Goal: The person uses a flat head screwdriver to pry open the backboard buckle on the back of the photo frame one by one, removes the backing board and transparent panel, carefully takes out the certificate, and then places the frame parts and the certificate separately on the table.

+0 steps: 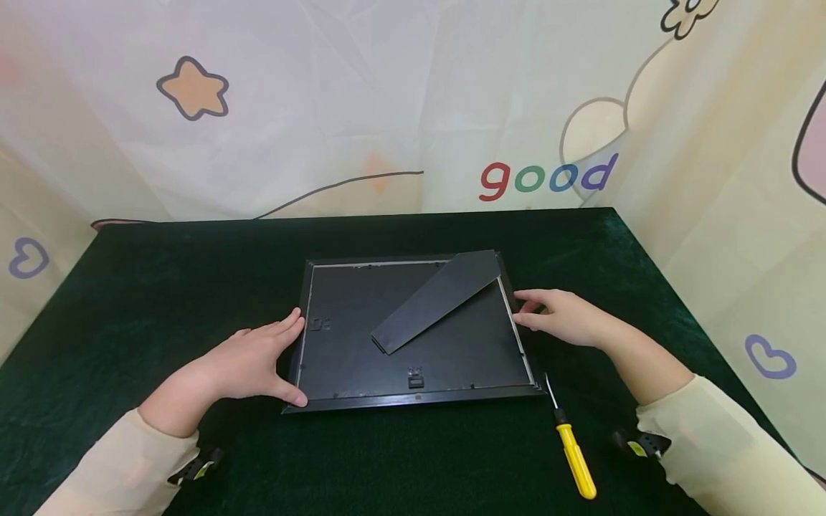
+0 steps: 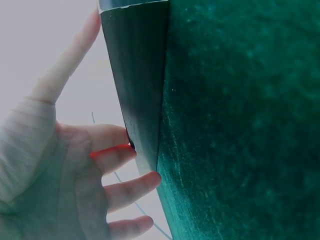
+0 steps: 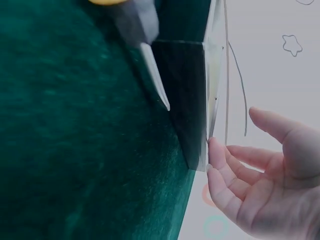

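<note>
A black picture frame lies face down on the green cloth, its backing board up and its stand flap folded out across the back. My left hand rests against the frame's left edge, thumb at the front left corner, fingers fairly straight. The left wrist view shows my fingertips touching that edge of the frame. My right hand touches the frame's right edge with its fingertips against the frame side.
A yellow-handled screwdriver lies on the cloth by the frame's front right corner; its blade shows in the right wrist view. The green table is walled in by a printed curtain at the back and sides.
</note>
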### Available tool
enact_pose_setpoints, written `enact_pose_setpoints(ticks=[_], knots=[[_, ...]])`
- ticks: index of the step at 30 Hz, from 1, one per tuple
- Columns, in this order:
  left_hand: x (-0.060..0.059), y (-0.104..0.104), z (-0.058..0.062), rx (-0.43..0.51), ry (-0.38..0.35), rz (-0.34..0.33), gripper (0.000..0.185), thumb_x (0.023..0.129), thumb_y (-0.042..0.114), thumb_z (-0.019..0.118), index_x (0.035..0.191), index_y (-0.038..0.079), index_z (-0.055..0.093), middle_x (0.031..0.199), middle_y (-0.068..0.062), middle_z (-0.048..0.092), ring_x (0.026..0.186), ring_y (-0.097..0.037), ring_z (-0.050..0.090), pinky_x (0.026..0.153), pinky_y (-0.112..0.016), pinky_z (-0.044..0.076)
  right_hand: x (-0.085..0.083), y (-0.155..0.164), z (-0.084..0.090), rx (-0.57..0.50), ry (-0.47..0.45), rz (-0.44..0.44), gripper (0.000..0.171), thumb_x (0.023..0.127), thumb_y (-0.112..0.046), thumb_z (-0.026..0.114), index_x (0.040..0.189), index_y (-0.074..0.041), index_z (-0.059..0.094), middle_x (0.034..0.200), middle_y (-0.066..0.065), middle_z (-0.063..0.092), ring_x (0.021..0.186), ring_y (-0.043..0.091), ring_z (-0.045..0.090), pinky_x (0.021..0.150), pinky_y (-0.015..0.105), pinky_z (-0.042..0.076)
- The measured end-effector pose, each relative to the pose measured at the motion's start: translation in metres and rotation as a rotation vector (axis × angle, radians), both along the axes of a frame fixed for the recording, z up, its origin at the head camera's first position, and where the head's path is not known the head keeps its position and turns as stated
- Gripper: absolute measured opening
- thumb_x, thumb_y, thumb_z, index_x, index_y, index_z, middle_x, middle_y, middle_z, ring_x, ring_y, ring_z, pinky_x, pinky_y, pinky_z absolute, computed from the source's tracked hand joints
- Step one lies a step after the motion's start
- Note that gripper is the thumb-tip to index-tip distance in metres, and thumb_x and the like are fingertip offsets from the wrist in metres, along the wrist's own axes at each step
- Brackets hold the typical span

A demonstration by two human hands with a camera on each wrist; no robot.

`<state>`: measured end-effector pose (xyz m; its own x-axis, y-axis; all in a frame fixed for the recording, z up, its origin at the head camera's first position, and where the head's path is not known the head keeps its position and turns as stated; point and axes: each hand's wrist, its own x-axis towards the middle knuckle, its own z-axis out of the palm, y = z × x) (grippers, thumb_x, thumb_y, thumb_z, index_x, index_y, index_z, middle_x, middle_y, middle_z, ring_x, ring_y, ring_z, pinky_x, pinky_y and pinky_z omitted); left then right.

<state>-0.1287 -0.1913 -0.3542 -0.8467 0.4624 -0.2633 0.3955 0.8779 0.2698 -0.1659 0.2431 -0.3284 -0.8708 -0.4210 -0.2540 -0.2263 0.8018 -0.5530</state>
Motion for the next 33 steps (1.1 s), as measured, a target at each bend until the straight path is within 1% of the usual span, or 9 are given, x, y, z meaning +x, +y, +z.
enact_pose_setpoints(ticks=[7, 12, 17, 21, 26, 29, 33], knots=[[0.002, 0.002, -0.002, 0.013, 0.004, 0.003, 0.116, 0.045, 0.073, 0.057, 0.134, 0.006, 0.023, 0.139, -0.009, 0.013, 0.122, -0.028, 0.023, 0.089, -0.056, 0.023, 0.027, 0.010, -0.001, 0.045, 0.007, -0.011, 0.051, 0.083, -0.037, 0.050, 0.120, -0.003, 0.044, 0.092, 0.004, 0.054, 0.070, 0.014, 0.050, 0.060, 0.027, 0.042], [0.002, 0.002, -0.001, 0.014, -0.009, 0.008, 0.116, 0.046, 0.072, 0.058, 0.134, 0.007, 0.022, 0.140, -0.009, 0.012, 0.123, -0.028, 0.023, 0.090, -0.055, 0.023, 0.048, 0.016, -0.003, 0.043, -0.014, -0.031, 0.047, 0.082, -0.038, 0.052, 0.116, -0.006, 0.048, 0.085, 0.000, 0.054, 0.066, 0.013, 0.048, 0.057, 0.027, 0.042], [0.001, 0.001, 0.000, 0.022, -0.016, 0.005, 0.115, 0.046, 0.071, 0.058, 0.134, 0.007, 0.021, 0.140, -0.009, 0.011, 0.122, -0.027, 0.023, 0.091, -0.052, 0.024, 0.064, 0.021, -0.007, 0.029, -0.043, -0.036, 0.042, 0.082, -0.037, 0.052, 0.110, -0.006, 0.050, 0.081, -0.002, 0.052, 0.064, 0.013, 0.047, 0.055, 0.026, 0.041], [0.000, 0.000, 0.000, 0.026, -0.018, 0.005, 0.115, 0.047, 0.070, 0.059, 0.134, 0.006, 0.021, 0.140, -0.009, 0.011, 0.122, -0.027, 0.025, 0.091, -0.050, 0.027, 0.075, 0.022, -0.010, 0.015, -0.080, -0.035, 0.040, 0.081, -0.036, 0.054, 0.106, -0.006, 0.050, 0.077, -0.003, 0.052, 0.064, 0.012, 0.048, 0.055, 0.024, 0.042], [0.000, -0.001, 0.001, 0.035, -0.024, 0.008, 0.115, 0.047, 0.069, 0.060, 0.135, 0.007, 0.021, 0.140, -0.008, 0.011, 0.121, -0.027, 0.026, 0.091, -0.048, 0.028, 0.085, 0.022, -0.013, -0.019, -0.151, -0.020, 0.038, 0.080, -0.036, 0.055, 0.103, -0.006, 0.050, 0.074, -0.002, 0.054, 0.063, 0.013, 0.050, 0.054, 0.024, 0.042], [0.000, -0.001, 0.001, 0.040, -0.032, 0.008, 0.114, 0.047, 0.069, 0.060, 0.135, 0.007, 0.021, 0.140, -0.008, 0.010, 0.121, -0.027, 0.026, 0.091, -0.047, 0.029, 0.090, 0.021, -0.015, -0.014, -0.168, -0.013, 0.037, 0.079, -0.037, 0.056, 0.099, -0.007, 0.050, 0.071, -0.002, 0.053, 0.059, 0.012, 0.048, 0.051, 0.023, 0.041], [0.000, -0.001, 0.002, 0.042, -0.038, 0.005, 0.115, 0.047, 0.069, 0.061, 0.135, 0.007, 0.020, 0.140, -0.009, 0.010, 0.121, -0.028, 0.026, 0.090, -0.047, 0.029, 0.097, 0.021, -0.016, 0.008, -0.165, -0.017, 0.035, 0.078, -0.037, 0.057, 0.096, -0.009, 0.050, 0.067, -0.004, 0.051, 0.053, 0.009, 0.045, 0.047, 0.022, 0.038]])
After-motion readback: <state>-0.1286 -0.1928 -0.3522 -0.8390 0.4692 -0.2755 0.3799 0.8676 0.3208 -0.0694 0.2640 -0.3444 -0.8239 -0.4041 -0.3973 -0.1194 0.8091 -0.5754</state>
